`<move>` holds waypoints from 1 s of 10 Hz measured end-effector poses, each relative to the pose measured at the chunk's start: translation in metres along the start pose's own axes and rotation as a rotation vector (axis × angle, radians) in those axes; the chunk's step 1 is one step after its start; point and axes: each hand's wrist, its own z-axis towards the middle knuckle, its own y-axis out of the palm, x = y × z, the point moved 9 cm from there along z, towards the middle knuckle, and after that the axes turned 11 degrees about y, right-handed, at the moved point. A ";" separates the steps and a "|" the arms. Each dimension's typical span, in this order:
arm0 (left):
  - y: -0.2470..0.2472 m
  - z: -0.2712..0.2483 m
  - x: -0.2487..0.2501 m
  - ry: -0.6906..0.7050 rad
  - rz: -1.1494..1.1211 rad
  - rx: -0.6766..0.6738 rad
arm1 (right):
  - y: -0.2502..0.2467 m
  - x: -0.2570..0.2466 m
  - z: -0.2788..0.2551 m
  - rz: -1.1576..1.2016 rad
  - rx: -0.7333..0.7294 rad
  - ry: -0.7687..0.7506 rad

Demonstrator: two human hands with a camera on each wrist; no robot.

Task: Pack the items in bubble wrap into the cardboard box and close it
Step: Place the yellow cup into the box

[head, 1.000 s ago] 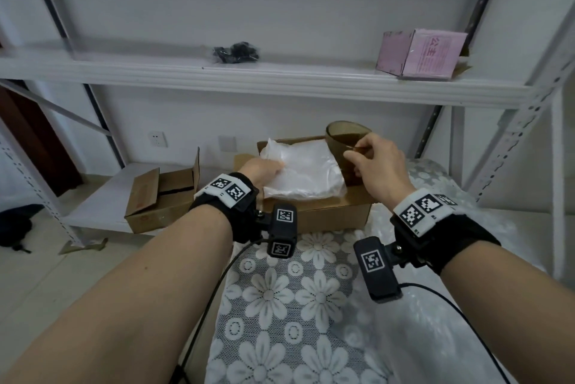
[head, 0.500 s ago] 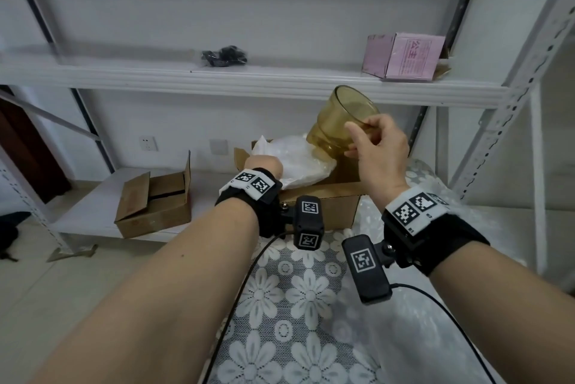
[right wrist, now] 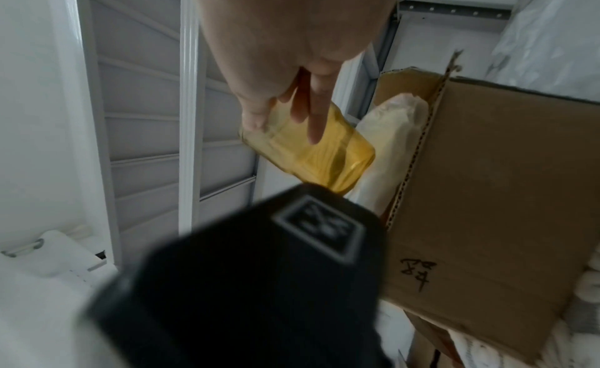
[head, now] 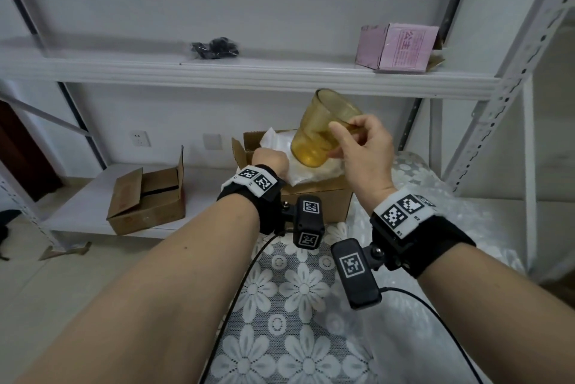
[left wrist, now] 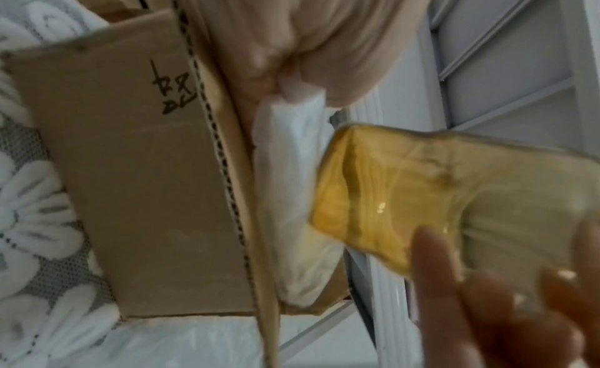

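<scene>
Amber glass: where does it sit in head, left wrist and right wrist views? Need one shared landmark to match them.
Head: amber glass centre, tilted, held by the right hand above the cardboard box.
Left wrist: amber glass right of centre, right-hand fingers below it.
Right wrist: amber glass centre, under the fingers.
Shared landmark: the white bubble wrap in the box, beside the glass in all three.

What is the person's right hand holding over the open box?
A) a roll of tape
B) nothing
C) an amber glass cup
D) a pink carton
C: the right hand grips an amber glass cup, tilted above the cardboard box, while the pink carton sits on the shelf.
</scene>
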 end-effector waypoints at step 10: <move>0.001 0.026 0.016 0.252 0.849 -0.339 | 0.042 0.074 0.027 -0.460 -0.102 0.092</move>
